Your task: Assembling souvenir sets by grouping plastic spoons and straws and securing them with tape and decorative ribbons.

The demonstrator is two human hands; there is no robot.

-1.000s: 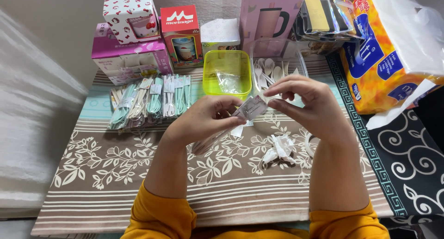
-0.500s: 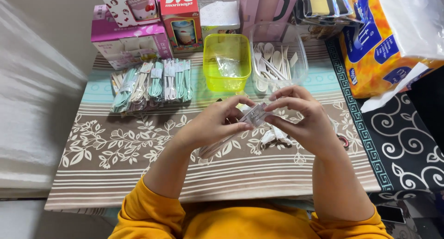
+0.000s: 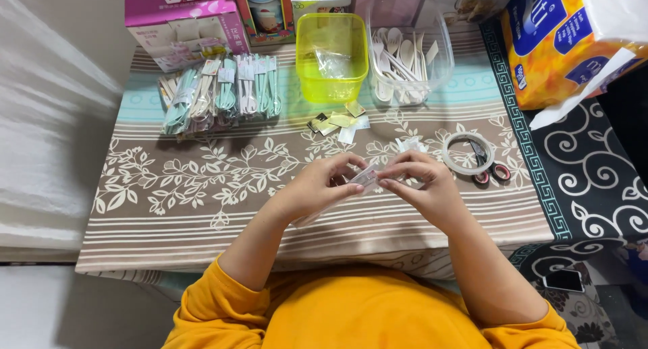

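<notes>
Clear plastic packet [image 3: 366, 178] sits pinched between left hand [image 3: 317, 187] and right hand [image 3: 424, 187] fingertips.

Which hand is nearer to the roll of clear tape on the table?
The right hand. It sits just left of the tape roll, slightly nearer the person. The left hand is farther left, beyond the small clear packet that both hands' fingers pinch.

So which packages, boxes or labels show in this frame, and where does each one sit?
Pink and white carton: far left corner of the table, rectangular.
Red box with a cup picture: right of the pink carton.
Orange and blue soft pack: far right, bulky.
Small paper labels: loose before the yellow tub.
Clear wrapper: between both hands' fingers.
</notes>
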